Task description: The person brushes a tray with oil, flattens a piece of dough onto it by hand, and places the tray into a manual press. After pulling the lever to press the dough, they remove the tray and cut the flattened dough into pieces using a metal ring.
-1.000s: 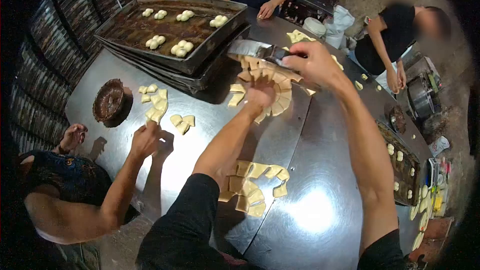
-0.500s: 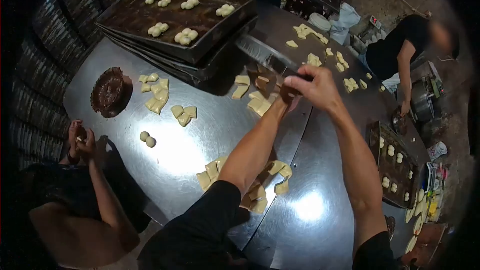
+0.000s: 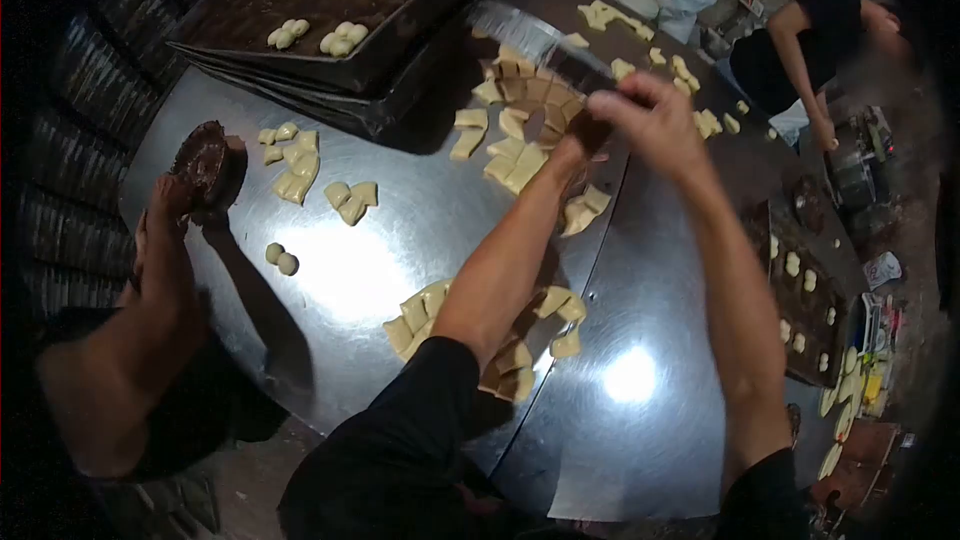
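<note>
My right hand is closed around the handle of a broad-bladed knife. The blade, smeared by motion, points up and left over the metal table. Just below it, my left hand rests low over the dough, its fingers mostly hidden behind the right hand and the knife. A curved row of cut dough pieces runs from the left hand toward the blade. More flat dough pieces lie left of my left wrist, and others lie beside my left forearm.
Stacked dark baking trays stand at the far left, the top one bearing dough clusters. A co-worker's hand reaches to a dark round bowl. Two dough balls sit nearby. Another person works at right beside a second tray.
The knife has swung slightly, its blade now blurred, with my right hand moved right and down. More cut dough shows beneath it. The co-worker at left has reached to the bowl.
</note>
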`<state>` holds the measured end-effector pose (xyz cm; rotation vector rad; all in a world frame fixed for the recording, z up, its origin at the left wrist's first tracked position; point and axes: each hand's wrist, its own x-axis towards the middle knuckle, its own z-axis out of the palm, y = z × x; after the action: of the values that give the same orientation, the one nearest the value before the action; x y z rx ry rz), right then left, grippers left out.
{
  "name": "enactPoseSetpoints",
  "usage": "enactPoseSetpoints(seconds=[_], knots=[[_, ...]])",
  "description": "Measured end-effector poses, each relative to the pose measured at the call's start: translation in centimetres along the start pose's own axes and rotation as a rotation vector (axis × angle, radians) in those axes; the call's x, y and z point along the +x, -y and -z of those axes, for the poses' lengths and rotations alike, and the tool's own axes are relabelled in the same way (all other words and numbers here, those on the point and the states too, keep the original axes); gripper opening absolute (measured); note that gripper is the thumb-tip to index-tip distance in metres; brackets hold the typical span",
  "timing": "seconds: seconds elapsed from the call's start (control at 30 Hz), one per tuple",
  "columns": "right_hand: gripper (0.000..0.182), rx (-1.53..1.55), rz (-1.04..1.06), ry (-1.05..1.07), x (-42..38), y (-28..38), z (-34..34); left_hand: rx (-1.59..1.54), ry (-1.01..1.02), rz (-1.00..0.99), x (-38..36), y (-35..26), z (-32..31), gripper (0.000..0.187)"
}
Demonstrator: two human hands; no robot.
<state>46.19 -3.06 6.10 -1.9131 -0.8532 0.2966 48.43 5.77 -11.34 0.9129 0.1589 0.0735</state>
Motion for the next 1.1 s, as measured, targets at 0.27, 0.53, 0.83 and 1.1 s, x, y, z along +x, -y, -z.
enactPoseSetpoints(seconds=[0.27, 0.53, 0.83, 1.1], knots=[[0.035, -0.193, 0.199, 0.021, -3.1, -1.1, -2.3, 0.626, -0.267, -0.1, 3.4, 6.1, 0.0, 0.048], [0.035, -0.211, 0.153, 0.036, 5.5, 1.7, 2.3, 1.388, -0.243, -0.55, -3.0, 1.8, -3.4, 0.041], [0.038, -0.329, 0.209, -0.079, 6.7, -1.3, 0.9, 0.684, -0.174, -0.187, -25.0, -2.0, -1.6, 0.034], [0.041, -0.188, 0.233, -0.6, 7.2, -4.3, 3.0, 0.546, -0.516, 0.168, -44.2, -2.4, 0.0, 0.027]])
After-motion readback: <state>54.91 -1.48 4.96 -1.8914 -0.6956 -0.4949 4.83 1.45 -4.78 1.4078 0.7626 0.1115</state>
